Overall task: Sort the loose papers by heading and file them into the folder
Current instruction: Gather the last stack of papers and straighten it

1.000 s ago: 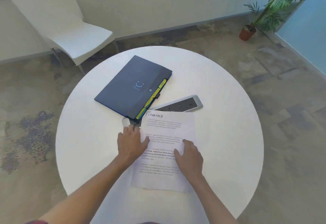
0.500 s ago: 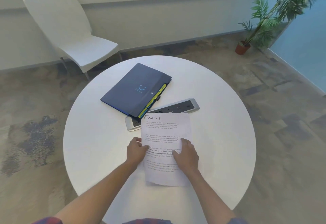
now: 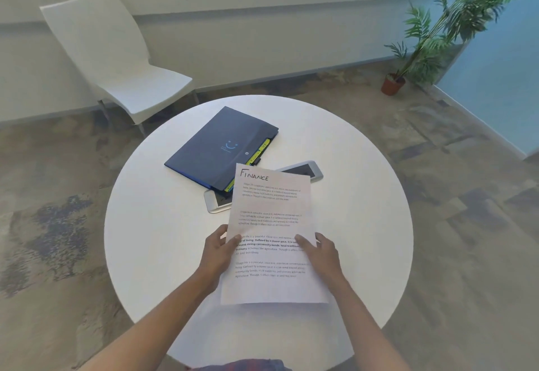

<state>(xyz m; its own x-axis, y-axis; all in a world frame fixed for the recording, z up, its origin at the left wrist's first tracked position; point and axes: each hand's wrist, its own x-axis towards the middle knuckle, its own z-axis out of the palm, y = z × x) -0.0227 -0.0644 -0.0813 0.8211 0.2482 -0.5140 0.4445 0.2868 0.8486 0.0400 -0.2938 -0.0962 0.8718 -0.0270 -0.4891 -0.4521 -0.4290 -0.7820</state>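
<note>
White printed paper [image 3: 271, 224], hand-headed "FINANCE" at its top, sits in both hands above the near half of the round white desk [image 3: 151, 224]. The left hand [image 3: 217, 249] pinches the sheet's left edge, thumb on the printed face and fingers behind; the right hand [image 3: 323, 254] does the same on the right edge, so each grip closes on the paper. Whether more sheets lie behind this one cannot be told.

Beyond the sheet's far edge lies the dark blue flap folder [image 3: 221, 146], closed, with yellow index tabs [image 3: 259, 151] showing along its right side. It rests partly on a silver tablet [image 3: 306, 170], whose middle the paper hides.

Judging from this, the filing has not begun, and the risks lie in the next moves. The folder's flap looks fastened, so one hand must let go; a thin sheet held by one edge could droop, crease or slide. The tabs are small and close together, which could lead to filing under the wrong one.
</note>
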